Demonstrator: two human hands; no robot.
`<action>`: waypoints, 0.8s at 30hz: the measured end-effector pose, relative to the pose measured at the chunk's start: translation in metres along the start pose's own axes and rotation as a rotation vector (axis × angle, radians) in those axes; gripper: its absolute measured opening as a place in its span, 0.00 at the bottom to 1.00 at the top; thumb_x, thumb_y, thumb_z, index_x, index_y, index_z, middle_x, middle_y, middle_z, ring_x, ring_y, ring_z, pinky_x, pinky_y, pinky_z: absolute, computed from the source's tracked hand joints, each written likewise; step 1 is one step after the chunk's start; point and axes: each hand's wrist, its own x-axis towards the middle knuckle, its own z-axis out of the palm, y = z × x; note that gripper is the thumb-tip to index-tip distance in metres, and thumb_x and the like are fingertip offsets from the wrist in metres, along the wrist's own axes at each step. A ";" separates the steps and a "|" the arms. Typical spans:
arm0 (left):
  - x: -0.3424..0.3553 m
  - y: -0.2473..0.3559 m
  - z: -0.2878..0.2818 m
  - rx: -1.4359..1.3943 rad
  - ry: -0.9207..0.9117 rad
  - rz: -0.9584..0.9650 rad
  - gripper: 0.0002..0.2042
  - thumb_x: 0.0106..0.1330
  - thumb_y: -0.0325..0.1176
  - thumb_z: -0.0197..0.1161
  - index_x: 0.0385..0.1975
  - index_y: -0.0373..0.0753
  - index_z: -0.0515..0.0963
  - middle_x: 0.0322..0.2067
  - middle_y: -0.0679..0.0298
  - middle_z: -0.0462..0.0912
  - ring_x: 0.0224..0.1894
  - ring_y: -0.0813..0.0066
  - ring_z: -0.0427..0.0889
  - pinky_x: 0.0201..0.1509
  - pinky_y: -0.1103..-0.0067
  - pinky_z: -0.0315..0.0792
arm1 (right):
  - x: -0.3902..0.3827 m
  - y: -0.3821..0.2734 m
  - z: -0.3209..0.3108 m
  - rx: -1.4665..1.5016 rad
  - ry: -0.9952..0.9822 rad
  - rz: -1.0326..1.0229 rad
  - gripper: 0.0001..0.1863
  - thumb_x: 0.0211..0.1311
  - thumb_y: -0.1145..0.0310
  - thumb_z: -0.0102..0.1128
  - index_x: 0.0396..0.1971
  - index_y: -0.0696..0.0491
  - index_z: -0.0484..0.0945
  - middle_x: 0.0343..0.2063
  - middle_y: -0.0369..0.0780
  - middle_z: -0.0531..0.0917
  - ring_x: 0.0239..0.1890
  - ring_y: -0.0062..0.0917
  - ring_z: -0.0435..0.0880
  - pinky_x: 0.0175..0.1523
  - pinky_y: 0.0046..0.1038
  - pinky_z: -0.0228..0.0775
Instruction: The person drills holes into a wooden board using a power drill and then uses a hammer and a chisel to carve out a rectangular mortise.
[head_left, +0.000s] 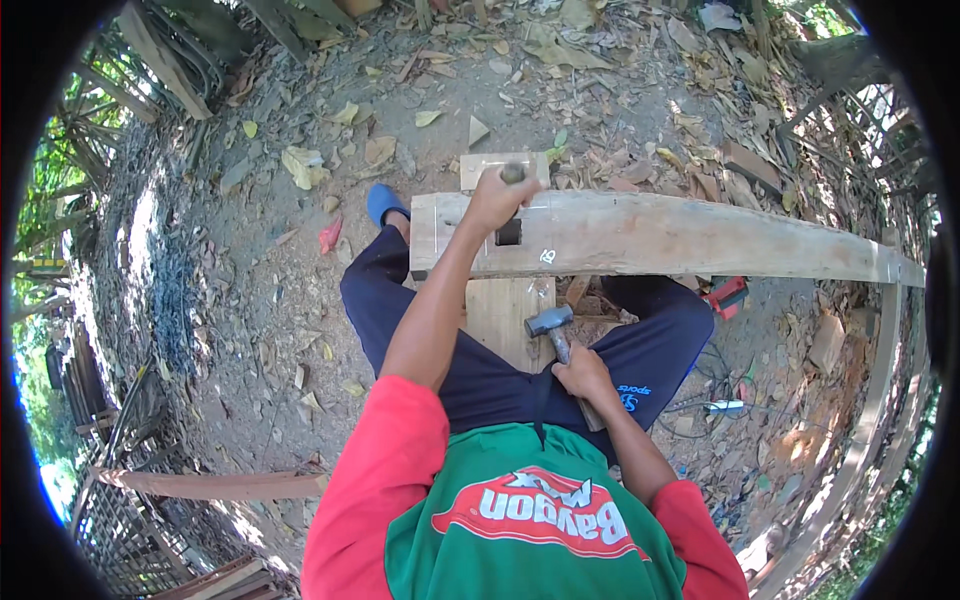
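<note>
A long, thick wooden beam (640, 232) lies across in front of me, with pencil lines and a dark square hole (508, 233) near its left end. My left hand (497, 200) is closed around what looks like a chisel (513, 173); only the round top of its handle shows, and its blade is hidden. That hand is over the beam, just above the hole. My right hand (586, 374) grips a club hammer (550, 320) by its handle, low over my lap, its metal head pointing away from me and apart from the beam.
A wooden board (500, 310) sits below the beam, between my legs. To the right lie a red-handled tool (727, 297), a white object with cables (723, 407) and a wood block (752, 167). Dry leaves and wood scraps litter the dirt ground; a plank (210, 484) is at lower left.
</note>
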 end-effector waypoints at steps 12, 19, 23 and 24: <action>-0.055 -0.008 -0.028 -0.194 0.102 0.002 0.10 0.58 0.34 0.71 0.23 0.40 0.76 0.20 0.72 0.75 0.24 0.86 0.71 0.30 0.84 0.65 | 0.001 0.016 0.015 -0.003 0.154 -0.125 0.21 0.51 0.63 0.62 0.39 0.64 0.75 0.27 0.57 0.83 0.34 0.49 0.85 0.44 0.45 0.74; -0.022 0.010 -0.002 -0.003 0.167 -0.136 0.11 0.54 0.32 0.70 0.20 0.37 0.75 0.21 0.71 0.76 0.25 0.85 0.70 0.29 0.82 0.65 | 0.004 0.009 0.008 0.107 -0.027 -0.057 0.25 0.53 0.60 0.62 0.43 0.66 0.72 0.39 0.60 0.81 0.47 0.53 0.80 0.53 0.47 0.71; -0.056 0.009 0.033 0.223 0.094 0.129 0.11 0.54 0.34 0.70 0.18 0.36 0.75 0.19 0.70 0.75 0.24 0.84 0.70 0.29 0.80 0.65 | 0.005 0.013 0.008 0.133 -0.028 -0.047 0.25 0.53 0.60 0.62 0.43 0.65 0.72 0.38 0.61 0.81 0.46 0.54 0.80 0.53 0.46 0.71; -0.069 0.005 0.041 0.288 0.036 0.286 0.12 0.54 0.34 0.69 0.18 0.36 0.75 0.18 0.70 0.75 0.23 0.84 0.70 0.29 0.80 0.65 | 0.006 0.014 0.007 0.124 -0.027 -0.035 0.25 0.53 0.60 0.62 0.43 0.65 0.72 0.38 0.61 0.81 0.46 0.54 0.80 0.53 0.46 0.71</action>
